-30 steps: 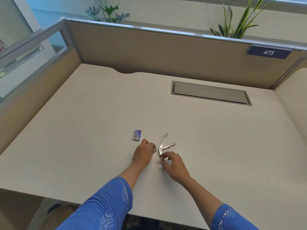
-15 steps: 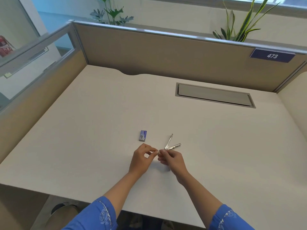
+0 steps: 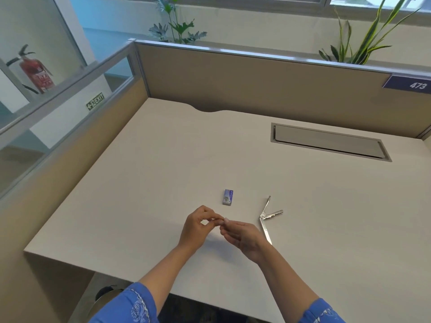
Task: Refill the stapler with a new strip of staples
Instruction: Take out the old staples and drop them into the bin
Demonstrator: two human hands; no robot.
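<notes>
A small metal stapler (image 3: pixel 268 216) lies swung wide open on the pale desk (image 3: pixel 163 159), its arms splayed apart. A little blue staple box (image 3: pixel 228 197) rests to its left. My left hand (image 3: pixel 198 226) and my right hand (image 3: pixel 242 235) meet just left of the stapler, fingertips pinched together on a tiny pale strip of staples (image 3: pixel 224 220). Most of the strip is hidden by my fingers. Neither hand touches the stapler.
A grey cable-tray lid (image 3: pixel 326 142) is set into the desk at the back right. Beige partition walls (image 3: pixel 256 78) enclose the desk at the back and left. The front edge runs close under my forearms.
My hands have come away from the stapler to the left and now pinch a small strip between them. The stapler lies untouched. The view has shifted leftward.
</notes>
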